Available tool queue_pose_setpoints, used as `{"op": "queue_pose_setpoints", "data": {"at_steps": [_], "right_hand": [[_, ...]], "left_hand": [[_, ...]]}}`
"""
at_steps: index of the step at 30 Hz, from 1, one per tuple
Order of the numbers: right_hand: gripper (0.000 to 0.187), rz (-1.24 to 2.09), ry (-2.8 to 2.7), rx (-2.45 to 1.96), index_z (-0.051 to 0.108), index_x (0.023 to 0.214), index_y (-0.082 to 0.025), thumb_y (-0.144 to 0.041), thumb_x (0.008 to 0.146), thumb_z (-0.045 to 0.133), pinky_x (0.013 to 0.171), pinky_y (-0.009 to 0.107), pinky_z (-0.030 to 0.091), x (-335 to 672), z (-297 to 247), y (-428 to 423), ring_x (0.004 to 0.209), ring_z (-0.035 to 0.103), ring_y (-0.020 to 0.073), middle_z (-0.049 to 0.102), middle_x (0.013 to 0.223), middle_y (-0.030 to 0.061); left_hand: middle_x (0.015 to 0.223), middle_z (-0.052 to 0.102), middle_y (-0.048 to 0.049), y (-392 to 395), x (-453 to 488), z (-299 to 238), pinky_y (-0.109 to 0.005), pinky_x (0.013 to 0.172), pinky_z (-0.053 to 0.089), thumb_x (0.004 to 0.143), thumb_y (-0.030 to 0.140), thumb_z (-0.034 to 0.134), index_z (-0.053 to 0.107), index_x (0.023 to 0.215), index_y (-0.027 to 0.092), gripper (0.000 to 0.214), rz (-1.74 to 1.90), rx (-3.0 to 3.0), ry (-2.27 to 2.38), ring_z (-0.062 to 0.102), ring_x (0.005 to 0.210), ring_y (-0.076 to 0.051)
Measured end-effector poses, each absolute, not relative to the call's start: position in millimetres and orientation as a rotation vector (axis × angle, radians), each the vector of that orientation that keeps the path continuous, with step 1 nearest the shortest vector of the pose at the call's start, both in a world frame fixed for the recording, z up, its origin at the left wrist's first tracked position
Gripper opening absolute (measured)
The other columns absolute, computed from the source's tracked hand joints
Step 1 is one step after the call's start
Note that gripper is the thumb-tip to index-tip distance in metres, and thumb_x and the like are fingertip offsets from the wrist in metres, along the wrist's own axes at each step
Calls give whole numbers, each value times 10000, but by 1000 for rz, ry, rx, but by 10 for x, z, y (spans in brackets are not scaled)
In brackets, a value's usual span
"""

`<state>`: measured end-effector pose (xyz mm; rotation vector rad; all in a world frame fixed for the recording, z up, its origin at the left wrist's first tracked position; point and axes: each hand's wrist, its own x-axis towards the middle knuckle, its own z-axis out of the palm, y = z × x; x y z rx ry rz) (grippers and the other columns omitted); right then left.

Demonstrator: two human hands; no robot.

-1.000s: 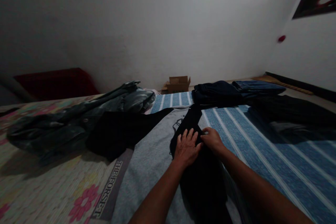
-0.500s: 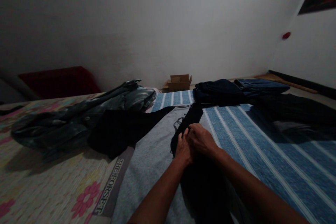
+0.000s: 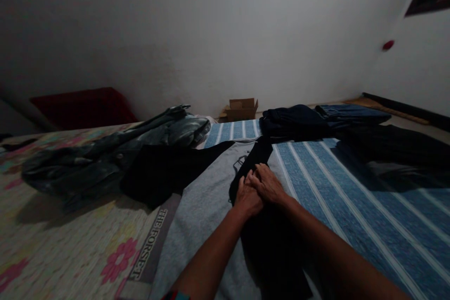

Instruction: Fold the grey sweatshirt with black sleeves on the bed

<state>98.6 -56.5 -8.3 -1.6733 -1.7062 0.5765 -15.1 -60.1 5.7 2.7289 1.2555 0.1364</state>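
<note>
A grey shirt with black sleeves [image 3: 206, 197] lies spread in front of me, a dark printed figure on its chest. Its right-hand black sleeve [image 3: 274, 248] is folded inward over the body, while the other black sleeve [image 3: 168, 166] stretches out to the left. My left hand [image 3: 249, 199] rests on the folded sleeve with its fingers laid on the cloth. Close against it, my right hand [image 3: 270, 185] also lies on that sleeve, its fingers partly overlapping the left ones. Both hands look open, though some fingertips are hidden.
Left of the shirt, crumpled grey-green clothing [image 3: 116, 154] lies on a floral cover [image 3: 77, 248]. Folded dark blue jeans [image 3: 295, 122] and black clothes [image 3: 397, 150] sit to the right on a blue striped cover [image 3: 326, 187]. A cardboard box [image 3: 242, 109] stands by the wall.
My fingers have flattened on the folded sleeve, and my right hand has settled against the left one. The view has shifted slightly; the shirt lies much the same.
</note>
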Motion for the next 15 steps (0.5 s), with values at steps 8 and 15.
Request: {"op": "queue_pose_setpoints", "data": {"at_steps": [8, 15], "right_hand": [[560, 579, -1747, -1669, 433, 1353, -131, -457, 897, 430, 1120, 434, 172, 1043, -129, -584, 1380, 234, 270, 376, 1452, 146], [501, 546, -1808, -1685, 458, 1320, -121, -382, 892, 461, 1104, 435, 204, 1032, -11, -720, 1364, 265, 282, 395, 1431, 168]], "left_hand": [[1533, 204, -145, -689, -285, 161, -506, 1117, 144, 915, 516, 299, 294, 1442, 137, 649, 5, 2613, 1575, 123, 1415, -284], [1537, 193, -142, -669, -287, 147, -511, 1111, 129, 906, 532, 291, 254, 1454, 142, 673, -33, 2610, 1576, 118, 1417, -278]]}}
